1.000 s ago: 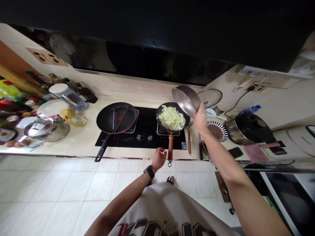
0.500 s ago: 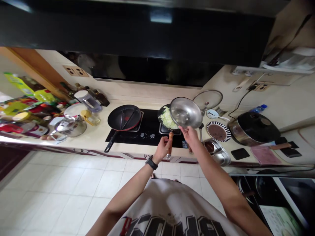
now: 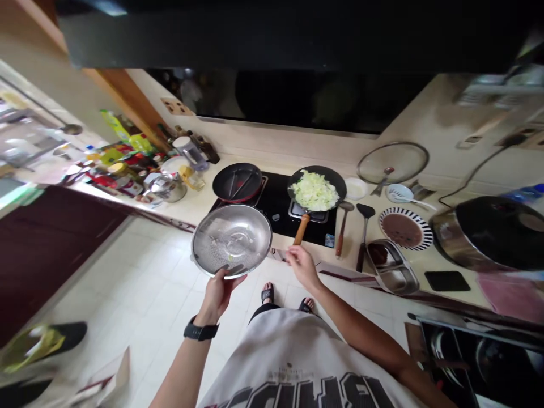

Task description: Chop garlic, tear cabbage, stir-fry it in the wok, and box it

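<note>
Left hand (image 3: pixel 216 297) cupped beneath the rim of a domed steel lid (image 3: pixel 232 241), fingers and thumb gripping its edge, out over the floor tiles (image 3: pixel 161 272); right hand (image 3: pixel 302 267) half open and empty, just short of the wooden handle (image 3: pixel 301 229) of a black wok (image 3: pixel 317 180) heaped with shredded cabbage (image 3: pixel 314 191) on the black glass hob (image 3: pixel 272 226); handle's long axis slanting from the pan down toward that hand, right hand far nearer than left.
</note>
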Demonstrator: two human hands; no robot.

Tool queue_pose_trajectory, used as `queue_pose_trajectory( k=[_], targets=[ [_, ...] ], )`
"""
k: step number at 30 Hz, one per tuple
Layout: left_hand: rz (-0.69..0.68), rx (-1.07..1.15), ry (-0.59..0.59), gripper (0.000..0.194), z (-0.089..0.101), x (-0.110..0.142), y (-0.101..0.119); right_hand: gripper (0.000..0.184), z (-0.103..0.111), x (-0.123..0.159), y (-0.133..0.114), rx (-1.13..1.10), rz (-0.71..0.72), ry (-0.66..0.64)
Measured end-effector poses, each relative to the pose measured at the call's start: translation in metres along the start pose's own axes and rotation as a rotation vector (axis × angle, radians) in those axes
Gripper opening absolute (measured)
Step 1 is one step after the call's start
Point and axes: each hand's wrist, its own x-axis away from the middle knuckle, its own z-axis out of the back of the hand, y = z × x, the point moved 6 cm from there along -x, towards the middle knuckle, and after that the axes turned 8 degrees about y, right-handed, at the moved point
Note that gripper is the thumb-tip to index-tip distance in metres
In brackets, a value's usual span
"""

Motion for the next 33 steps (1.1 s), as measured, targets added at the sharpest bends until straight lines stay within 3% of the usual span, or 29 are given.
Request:
queue_pose_trajectory(
  k=[2, 4, 7, 10, 12, 15, 17, 19, 22, 23, 25, 27, 29, 30, 33],
  targets=[
    [0.029, 0.007, 0.054, 0.017, 0.028, 0.007, -0.002, 0.024, 0.004, 0.004, -0.023, 0.171, 0.21, 0.025],
    [0.054, 0.0, 0.035, 0.02, 0.041, 0.014, -0.002, 0.016, -0.018, 0.011, -0.05, 0.304, 0.398, -0.074],
    [0.073, -0.018, -0.051, 0.023, 0.045, 0.014, 0.0, 0.018, -0.091, 0.024, -0.077, 0.482, 0.603, -0.406],
    [0.075, -0.06, -0.147, 0.027, 0.048, 0.008, 0.005, 0.028, -0.171, 0.028, -0.072, 0.68, 0.696, -0.624],
    [0.066, -0.095, -0.232, 0.032, 0.052, 0.004, 0.008, 0.033, -0.21, 0.016, -0.06, 0.802, 0.689, -0.575],
    [0.072, -0.163, -0.363, 0.039, 0.063, -0.004, 0.013, 0.036, -0.247, -0.002, -0.041, 0.826, 0.655, -0.409],
    [0.083, -0.2, -0.434, 0.042, 0.072, -0.013, 0.018, 0.024, -0.261, -0.001, -0.031, 0.761, 0.665, -0.393],
    [0.068, -0.223, -0.457, 0.044, 0.083, -0.024, 0.027, 0.013, -0.272, 0.011, -0.022, 0.729, 0.697, -0.53],
    [0.035, -0.239, -0.422, 0.047, 0.1, -0.044, 0.043, 0.015, -0.276, 0.033, -0.017, 0.772, 0.746, -0.729],
    [0.041, -0.239, -0.419, 0.049, 0.103, -0.049, 0.048, 0.017, -0.273, 0.036, -0.019, 0.808, 0.754, -0.699],
    [0.073, -0.228, -0.425, 0.051, 0.107, -0.055, 0.054, 0.027, -0.264, 0.034, -0.025, 0.903, 0.739, -0.521],
    [0.099, -0.214, -0.429, 0.051, 0.108, -0.058, 0.059, 0.046, -0.259, 0.031, -0.027, 0.988, 0.696, -0.403],
    [0.095, -0.206, -0.427, 0.05, 0.108, -0.058, 0.063, 0.06, -0.265, 0.035, -0.022, 1.025, 0.671, -0.452],
    [0.087, -0.205, -0.425, 0.051, 0.108, -0.058, 0.065, 0.058, -0.269, 0.039, -0.019, 1.029, 0.672, -0.509],
    [0.071, -0.218, -0.419, 0.053, 0.109, -0.054, 0.067, 0.033, -0.281, 0.052, -0.007, 1.066, 0.703, -0.648]
  ],
)
